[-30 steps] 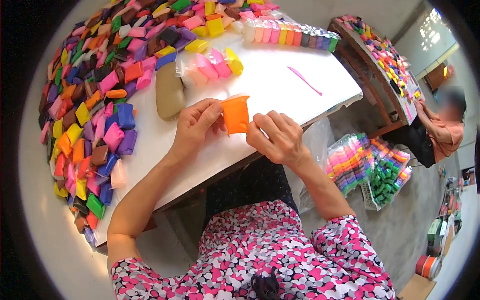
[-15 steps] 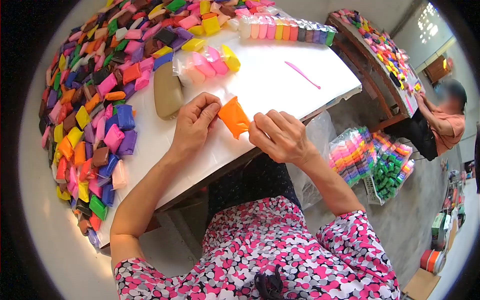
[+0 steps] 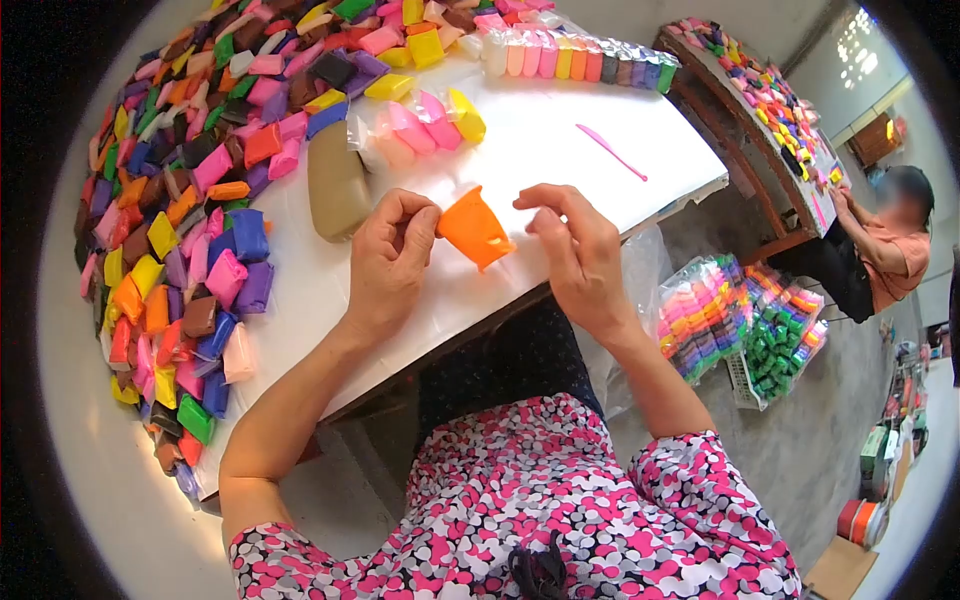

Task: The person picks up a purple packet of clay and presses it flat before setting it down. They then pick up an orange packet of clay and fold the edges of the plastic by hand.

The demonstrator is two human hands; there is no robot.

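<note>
An orange packet of modelling clay (image 3: 472, 230) hangs over the white table top (image 3: 560, 150), its left edge pinched by my left hand (image 3: 393, 250). Just right of the packet, my right hand (image 3: 580, 255) is apart from it, thumb and forefinger spread with nothing between them. Behind my left hand lies an olive-brown block (image 3: 337, 185). Past the orange packet rests a clear plastic strip with pink and yellow clay packets (image 3: 437, 122) in it. A thin pink plastic tool (image 3: 612, 153) lies toward the table's right side.
A large heap of coloured clay packets (image 3: 200, 170) covers the table's left and far side. A long strip of packets (image 3: 580, 58) lies at the far edge. Bagged packets (image 3: 705, 310) stand on the floor at right. Another person (image 3: 890, 240) sits at a second table (image 3: 760, 140).
My right hand has let go of the orange packet's right side and its fingers have spread. My left hand still pinches the packet, which has turned slightly.
</note>
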